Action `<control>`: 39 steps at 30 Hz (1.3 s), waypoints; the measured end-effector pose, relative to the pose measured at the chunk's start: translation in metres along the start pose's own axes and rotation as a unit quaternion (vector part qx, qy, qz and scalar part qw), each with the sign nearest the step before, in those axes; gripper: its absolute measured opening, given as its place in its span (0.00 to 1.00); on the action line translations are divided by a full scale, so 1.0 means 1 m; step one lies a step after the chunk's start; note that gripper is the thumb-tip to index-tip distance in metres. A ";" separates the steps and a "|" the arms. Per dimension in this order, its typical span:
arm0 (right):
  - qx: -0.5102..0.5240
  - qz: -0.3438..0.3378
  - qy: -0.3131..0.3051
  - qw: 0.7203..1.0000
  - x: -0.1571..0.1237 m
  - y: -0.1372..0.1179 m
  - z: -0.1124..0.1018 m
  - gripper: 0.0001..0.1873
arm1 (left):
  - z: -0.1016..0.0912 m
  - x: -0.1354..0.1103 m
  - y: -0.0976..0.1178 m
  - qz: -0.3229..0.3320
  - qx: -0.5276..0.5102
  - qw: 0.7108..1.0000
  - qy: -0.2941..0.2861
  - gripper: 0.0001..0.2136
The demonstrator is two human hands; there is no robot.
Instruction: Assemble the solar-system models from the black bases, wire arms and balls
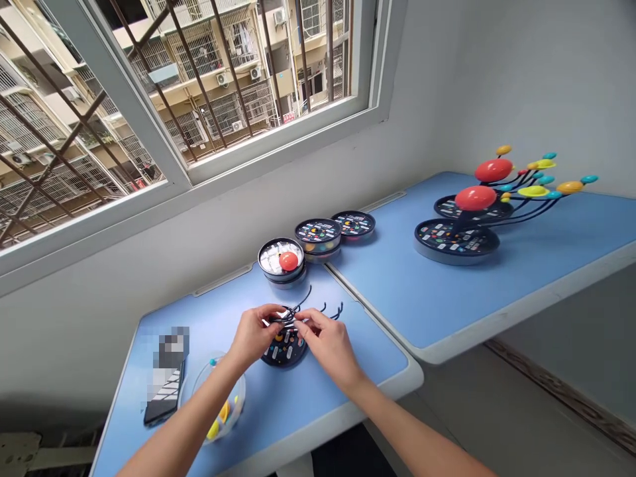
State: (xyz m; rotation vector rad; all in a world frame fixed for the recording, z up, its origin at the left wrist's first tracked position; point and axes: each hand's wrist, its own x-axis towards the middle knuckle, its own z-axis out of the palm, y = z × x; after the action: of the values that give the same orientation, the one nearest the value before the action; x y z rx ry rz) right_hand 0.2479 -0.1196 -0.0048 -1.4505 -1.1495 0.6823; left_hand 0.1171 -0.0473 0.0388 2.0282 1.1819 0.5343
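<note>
In the head view, the left hand (253, 334) and right hand (328, 348) both pinch thin black wire arms (288, 317) just above a round black base (284, 351) on the blue desk (149, 338). A slipping grip could let the springy wires whip loose, and a careless knock could tip the base.

Nothing legible (the black disc labels (456, 242) are too small).

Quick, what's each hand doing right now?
Left hand: closed, fingers holding the black wire arms of the solar system model.
Right hand: closed, fingers holding the same black wire arms.
</note>
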 end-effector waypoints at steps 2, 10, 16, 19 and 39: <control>0.001 0.001 0.008 1.000 0.002 0.000 0.002 0.08 | 0.001 0.000 0.000 0.001 -0.007 1.000 0.001 0.10; 0.009 0.018 0.015 1.000 0.004 -0.003 0.006 0.08 | 0.000 -0.002 0.004 0.000 0.029 1.000 0.000 0.09; 0.006 0.032 0.021 0.999 0.006 -0.004 0.010 0.09 | 0.002 -0.003 0.002 0.002 0.014 1.000 0.002 0.09; 0.004 0.036 0.023 0.999 0.007 -0.005 0.012 0.09 | 0.003 -0.002 0.000 0.000 0.006 1.000 0.002 0.09; 0.010 0.004 -0.013 1.000 -0.029 0.005 -0.003 0.09 | 0.003 -0.004 0.002 -0.037 0.008 0.999 0.014 0.12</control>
State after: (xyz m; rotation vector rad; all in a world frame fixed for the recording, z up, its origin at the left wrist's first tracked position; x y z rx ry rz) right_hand 0.2411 -0.1471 -0.0143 -1.4328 -1.1553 0.7186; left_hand 0.1186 -0.0526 0.0387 1.9877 1.2777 0.5205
